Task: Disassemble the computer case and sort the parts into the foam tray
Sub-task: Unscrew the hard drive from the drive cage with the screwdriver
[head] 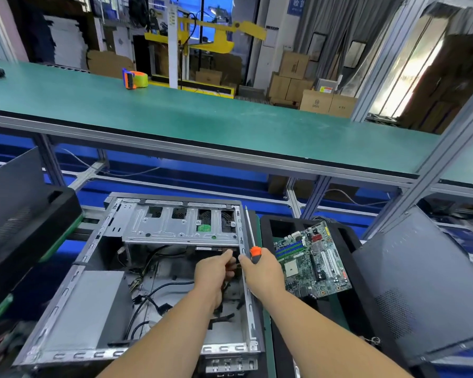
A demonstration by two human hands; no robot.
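Green motherboard (pixel 313 259) already lying in foam tray (pixel 351 240), right of frame; computer case (pixel 93 301) centre-low, cables remaining inside; left hand (pixel 216 271) pinching something under drive cage, right hand (pixel 262 271) gripping screwdriver (pixel 253 242)

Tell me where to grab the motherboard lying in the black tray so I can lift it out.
Grip the motherboard by its bare near-right edge, coming from the right. It lies tilted, that corner overhanging the foam tray, and its top is crowded with slots and chips.

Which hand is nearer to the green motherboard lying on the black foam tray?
Right. The right hand, with a grip on the orange-collared screwdriver, is at the case's right wall just left of the green motherboard; the left hand is farther left, inside the open grey metal computer case.
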